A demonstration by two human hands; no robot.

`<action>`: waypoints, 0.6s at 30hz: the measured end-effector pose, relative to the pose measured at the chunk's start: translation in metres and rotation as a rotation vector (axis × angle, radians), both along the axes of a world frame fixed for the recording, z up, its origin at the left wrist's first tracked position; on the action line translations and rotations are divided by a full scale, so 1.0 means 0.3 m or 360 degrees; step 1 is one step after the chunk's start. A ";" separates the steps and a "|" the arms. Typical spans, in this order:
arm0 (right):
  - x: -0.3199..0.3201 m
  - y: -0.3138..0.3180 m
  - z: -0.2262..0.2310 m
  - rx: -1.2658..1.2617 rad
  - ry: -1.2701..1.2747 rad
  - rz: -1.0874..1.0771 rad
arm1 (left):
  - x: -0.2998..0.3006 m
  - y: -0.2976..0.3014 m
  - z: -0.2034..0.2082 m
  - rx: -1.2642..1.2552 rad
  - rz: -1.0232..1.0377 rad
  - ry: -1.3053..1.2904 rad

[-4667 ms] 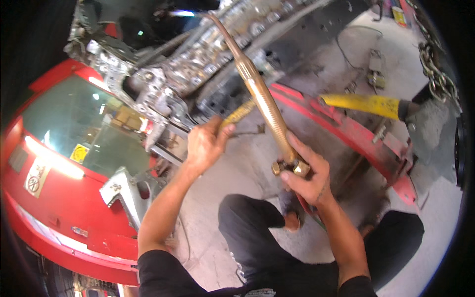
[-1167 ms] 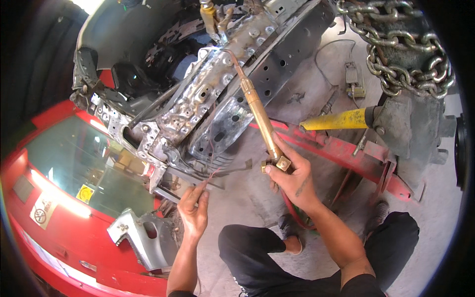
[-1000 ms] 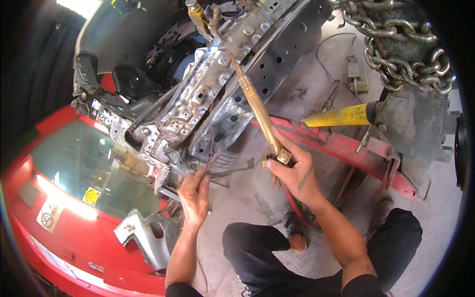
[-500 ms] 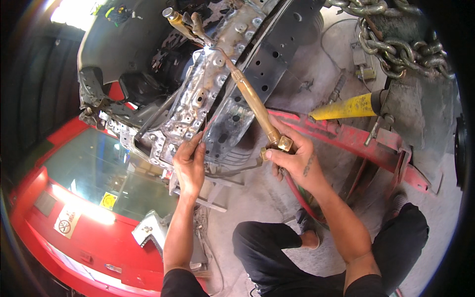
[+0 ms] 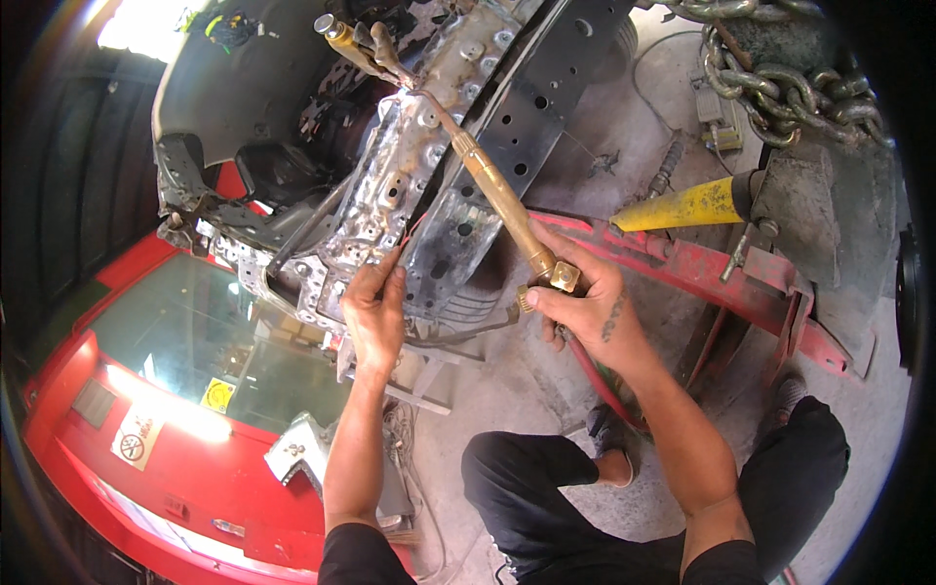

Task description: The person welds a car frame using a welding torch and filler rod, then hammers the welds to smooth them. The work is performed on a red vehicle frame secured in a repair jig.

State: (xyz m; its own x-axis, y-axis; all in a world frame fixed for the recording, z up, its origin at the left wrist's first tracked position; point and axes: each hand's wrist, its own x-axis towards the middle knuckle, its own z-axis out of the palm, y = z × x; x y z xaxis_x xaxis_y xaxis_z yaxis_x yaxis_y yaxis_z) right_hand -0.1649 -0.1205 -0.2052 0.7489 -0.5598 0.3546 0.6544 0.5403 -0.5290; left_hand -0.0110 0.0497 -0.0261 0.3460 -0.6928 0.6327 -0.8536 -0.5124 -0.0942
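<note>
My right hand point(image 5: 590, 304) is wrapped round the valve end of a brass gas torch point(image 5: 499, 195). Its narrow tip reaches up and left to the perforated metal panel point(image 5: 395, 175) of a stripped vehicle body. A small glow shows at the panel edge by the tip. My left hand point(image 5: 375, 317) is closed in a pinch below, its fingertips on a thin rod point(image 5: 403, 237) that is hard to make out against the metal. Locking pliers point(image 5: 363, 51) grip the panel edge beside the torch tip. A red hose point(image 5: 597, 383) hangs from the torch.
Along the panel runs a dark rail with holes point(image 5: 531, 117). To the right are a red steel beam point(image 5: 673, 258), a yellow cylinder point(image 5: 678, 207) and heavy chains point(image 5: 790, 97). A red vehicle door point(image 5: 185, 487) stands at left. My bent knee point(image 5: 507, 478) is below.
The glow at the torch tip has become dimmer. Both hands keep their grips, with the torch almost in the same place; the view has shifted slightly.
</note>
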 end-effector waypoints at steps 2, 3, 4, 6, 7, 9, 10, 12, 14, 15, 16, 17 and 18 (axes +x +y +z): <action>-0.003 -0.005 -0.001 -0.0021 0.0001 -0.0002 | 0.002 0.000 0.003 0.0006 0.0013 -0.0002; -0.006 -0.008 -0.001 -0.0031 0.0001 -0.0004 | 0.003 0.001 0.004 0.0008 0.0019 -0.0003; -0.009 -0.013 0.002 -0.0045 0.0000 0.0013 | 0.005 0.003 0.004 -0.0001 0.0000 0.0002; -0.019 -0.022 0.009 -0.0071 -0.0003 0.0046 | 0.008 0.007 0.001 -0.0020 -0.0039 0.0012; -0.020 -0.022 0.009 -0.0077 0.0012 0.0049 | 0.007 0.008 -0.002 -0.0023 -0.0037 0.0014; -0.020 -0.021 0.008 -0.0090 0.0042 0.0055 | 0.001 0.012 -0.006 -0.0030 -0.0034 0.0020; -0.020 -0.020 0.008 -0.0086 0.0031 0.0030 | 0.001 0.017 -0.009 -0.0034 -0.0025 0.0031; -0.016 -0.015 0.008 -0.0078 0.0009 -0.0021 | 0.002 0.030 -0.016 -0.0041 -0.0006 0.0055; -0.009 -0.014 0.003 -0.0067 -0.0010 -0.0046 | -0.014 0.030 -0.018 -0.0031 -0.0002 0.0066; -0.007 -0.015 0.001 -0.0061 -0.0019 -0.0058 | -0.019 0.028 -0.020 -0.0025 0.0000 0.0072; -0.012 -0.017 0.004 -0.0063 -0.0007 -0.0020 | -0.019 0.031 -0.020 -0.0023 -0.0014 0.0079; -0.022 -0.021 0.010 -0.0064 0.0006 0.0018 | -0.019 0.033 -0.020 -0.0021 -0.0028 0.0087; -0.027 -0.023 0.014 -0.0065 0.0019 0.0057 | -0.018 0.035 -0.021 -0.0019 -0.0042 0.0095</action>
State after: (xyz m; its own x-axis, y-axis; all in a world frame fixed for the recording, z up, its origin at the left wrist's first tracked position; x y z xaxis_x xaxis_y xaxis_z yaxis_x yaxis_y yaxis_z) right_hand -0.1730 -0.1273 -0.2008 0.7725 -0.5180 0.3673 0.6285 0.5409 -0.5589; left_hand -0.0166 0.0603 -0.0323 0.3650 -0.6947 0.6198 -0.8707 -0.4904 -0.0369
